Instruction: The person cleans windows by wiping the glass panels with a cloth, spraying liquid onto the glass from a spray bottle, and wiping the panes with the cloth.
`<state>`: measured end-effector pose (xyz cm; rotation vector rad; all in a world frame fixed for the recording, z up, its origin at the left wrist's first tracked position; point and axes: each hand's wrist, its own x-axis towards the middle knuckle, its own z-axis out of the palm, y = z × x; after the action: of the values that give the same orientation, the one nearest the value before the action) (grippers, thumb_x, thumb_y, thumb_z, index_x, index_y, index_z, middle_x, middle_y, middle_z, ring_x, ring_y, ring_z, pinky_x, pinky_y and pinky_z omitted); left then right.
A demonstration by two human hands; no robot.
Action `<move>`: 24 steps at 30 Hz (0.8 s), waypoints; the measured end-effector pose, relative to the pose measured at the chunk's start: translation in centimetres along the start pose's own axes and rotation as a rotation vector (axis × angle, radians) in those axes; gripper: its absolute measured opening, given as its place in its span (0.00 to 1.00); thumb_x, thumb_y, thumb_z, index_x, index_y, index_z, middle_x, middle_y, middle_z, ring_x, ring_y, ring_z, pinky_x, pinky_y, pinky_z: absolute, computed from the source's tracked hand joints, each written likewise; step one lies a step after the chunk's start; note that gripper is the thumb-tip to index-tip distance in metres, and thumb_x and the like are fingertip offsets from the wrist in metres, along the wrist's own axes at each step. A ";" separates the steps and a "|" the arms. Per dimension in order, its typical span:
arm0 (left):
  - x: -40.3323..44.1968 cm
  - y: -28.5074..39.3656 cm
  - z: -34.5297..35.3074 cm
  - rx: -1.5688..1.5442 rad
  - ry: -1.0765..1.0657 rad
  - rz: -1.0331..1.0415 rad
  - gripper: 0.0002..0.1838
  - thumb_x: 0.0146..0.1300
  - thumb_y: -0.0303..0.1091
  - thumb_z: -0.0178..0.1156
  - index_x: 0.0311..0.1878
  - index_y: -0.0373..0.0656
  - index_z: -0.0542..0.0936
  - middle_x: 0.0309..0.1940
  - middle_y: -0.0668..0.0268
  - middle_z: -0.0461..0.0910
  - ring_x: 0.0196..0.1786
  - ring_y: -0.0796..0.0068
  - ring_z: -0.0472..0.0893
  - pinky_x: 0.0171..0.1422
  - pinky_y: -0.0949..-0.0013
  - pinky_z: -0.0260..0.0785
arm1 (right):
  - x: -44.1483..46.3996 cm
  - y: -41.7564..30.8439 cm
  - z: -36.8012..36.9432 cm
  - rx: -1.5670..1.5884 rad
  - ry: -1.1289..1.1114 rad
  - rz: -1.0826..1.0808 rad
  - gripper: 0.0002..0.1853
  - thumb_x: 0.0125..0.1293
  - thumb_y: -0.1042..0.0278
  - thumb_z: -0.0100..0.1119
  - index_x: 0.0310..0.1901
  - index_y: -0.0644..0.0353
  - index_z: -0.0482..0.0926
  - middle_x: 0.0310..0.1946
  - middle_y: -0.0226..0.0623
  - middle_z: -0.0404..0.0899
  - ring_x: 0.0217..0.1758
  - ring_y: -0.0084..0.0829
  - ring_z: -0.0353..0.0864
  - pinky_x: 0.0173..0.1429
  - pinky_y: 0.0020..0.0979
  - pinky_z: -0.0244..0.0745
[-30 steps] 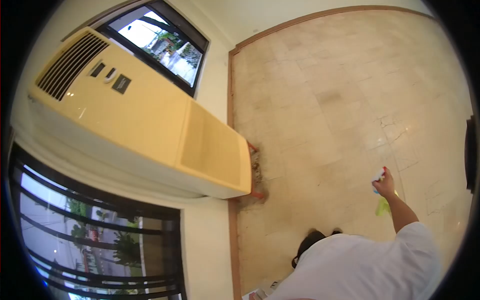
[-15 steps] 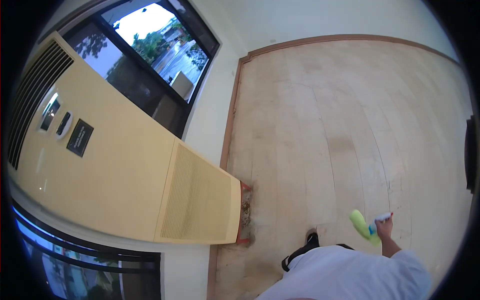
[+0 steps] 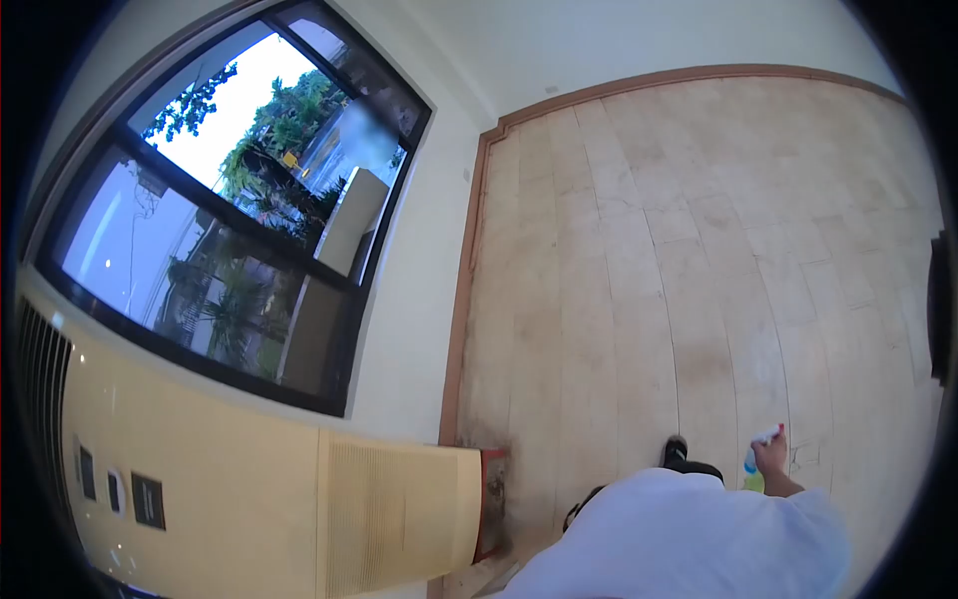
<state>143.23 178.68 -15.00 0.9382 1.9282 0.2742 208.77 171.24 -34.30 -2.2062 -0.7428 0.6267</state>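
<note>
My right hand (image 3: pixel 769 457) is wrapped around a spray bottle (image 3: pixel 763 437) with a white head, a red tip and a blue part below, held out over the floor at the lower right. Just under the bottle shows a small piece of something yellow-green (image 3: pixel 753 481). It may be a cloth or part of the bottle; I cannot tell which, as my hand and white sleeve cover most of it. My left hand is out of view.
A tall cream floor-standing air conditioner (image 3: pixel 230 499) stands at the left, below a dark-framed window (image 3: pixel 324 384). The pale tiled floor (image 3: pixel 619 280) runs to a brown baseboard (image 3: pixel 679 76). A dark object (image 3: pixel 938 309) sits at the right edge. My black shoe (image 3: pixel 677 449) is forward.
My view has turned and moved forward, so the window shows more and the air conditioner sits lower. Most of the yellow-green thing has gone from sight. My right hand still grips the bottle.
</note>
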 end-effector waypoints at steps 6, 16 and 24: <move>12.5 13.4 0.1 -0.109 0.023 -0.024 0.43 0.72 0.66 0.49 0.74 0.37 0.64 0.73 0.47 0.65 0.76 0.52 0.63 0.78 0.49 0.52 | 23.0 -25.6 15.4 -0.055 -0.215 -0.187 0.34 0.46 0.64 0.75 0.55 0.64 0.72 0.48 0.45 0.80 0.54 0.42 0.82 0.59 0.42 0.77; 47.1 38.3 -7.3 -0.190 0.055 0.010 0.44 0.73 0.66 0.48 0.75 0.35 0.62 0.74 0.47 0.63 0.77 0.52 0.61 0.79 0.50 0.50 | 49.0 -59.2 44.0 0.332 -0.086 -0.614 0.39 0.53 0.64 0.76 0.65 0.64 0.67 0.48 0.42 0.78 0.56 0.36 0.80 0.61 0.37 0.77; 70.1 63.3 -17.2 -0.145 0.049 0.199 0.44 0.73 0.65 0.47 0.75 0.34 0.61 0.75 0.46 0.61 0.78 0.52 0.59 0.80 0.52 0.48 | 64.3 -85.6 59.8 0.410 -0.338 -0.564 0.39 0.64 0.63 0.67 0.74 0.60 0.60 0.49 0.46 0.83 0.54 0.38 0.84 0.60 0.39 0.78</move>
<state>141.99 274.58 -17.78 1.0344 1.8336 0.5505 190.45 291.75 -20.99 -1.4393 -1.2268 0.7786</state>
